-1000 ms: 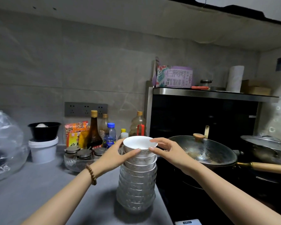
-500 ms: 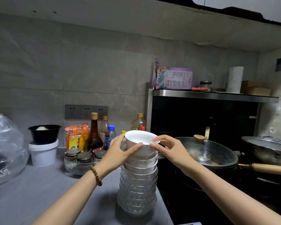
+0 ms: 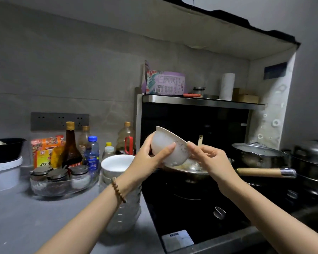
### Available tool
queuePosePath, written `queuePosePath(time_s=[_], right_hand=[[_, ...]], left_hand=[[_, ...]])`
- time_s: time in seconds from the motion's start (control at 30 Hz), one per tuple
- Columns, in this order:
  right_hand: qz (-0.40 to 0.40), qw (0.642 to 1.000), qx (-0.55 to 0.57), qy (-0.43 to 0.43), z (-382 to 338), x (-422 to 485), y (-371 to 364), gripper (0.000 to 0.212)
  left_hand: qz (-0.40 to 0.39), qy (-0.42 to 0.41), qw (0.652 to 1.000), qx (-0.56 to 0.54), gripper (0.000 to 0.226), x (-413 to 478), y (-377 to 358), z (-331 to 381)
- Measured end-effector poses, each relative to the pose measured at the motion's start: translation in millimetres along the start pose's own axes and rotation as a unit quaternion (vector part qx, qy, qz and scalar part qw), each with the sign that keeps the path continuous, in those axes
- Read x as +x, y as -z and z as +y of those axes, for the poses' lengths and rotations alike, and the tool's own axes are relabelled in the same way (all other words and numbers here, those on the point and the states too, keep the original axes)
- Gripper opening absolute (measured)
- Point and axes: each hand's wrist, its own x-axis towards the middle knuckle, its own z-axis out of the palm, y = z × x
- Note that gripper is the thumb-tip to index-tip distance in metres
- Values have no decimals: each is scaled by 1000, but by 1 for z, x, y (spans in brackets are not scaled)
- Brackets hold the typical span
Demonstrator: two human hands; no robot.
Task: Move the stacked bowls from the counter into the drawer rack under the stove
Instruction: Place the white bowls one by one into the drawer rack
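A tall stack of bowls stands on the grey counter beside the black stove, partly hidden behind my left forearm. One white bowl is off the stack, tilted on its side in the air above the wok. My left hand grips its near side, thumb across the wall. My right hand touches its rim from the right with the fingertips. The drawer rack under the stove is out of view.
A wok with a wooden handle sits on the stove under the held bowl. Lidded pots stand to the right. Sauce bottles, a tray of spice jars and a white tub crowd the counter's back.
The top bowl has come off the stack, moved right over the wok and tipped onto its side in both hands. The view has shifted right.
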Motion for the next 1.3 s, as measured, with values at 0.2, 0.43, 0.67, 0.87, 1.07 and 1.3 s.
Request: queuePosePath(time_s=[0.2,0.43,0.67,0.87,1.07,1.3], right_hand=[[12,992,-74,-98,26,-46,81,57],[9,972,-133,-193,78,-110,164,50],[-35,964,-120,-235,149,-162,215,42],[-58,940,-121,-315,203,-194,223,23],[-85,914,-114,-380,262,-206,222,11],[-110,887,-114,-433,336,-206,212,19]], left_hand=[[-41,62,995,-67,71,-11,-92,-26],[-138,164,975,-52,46,-34,-179,-90],[-239,304,922,-17,71,-68,-235,-181],[-279,408,869,-37,78,-103,-253,-252],[-217,478,848,-74,73,-128,-255,-308],[-121,560,815,-81,62,-145,-256,-369]])
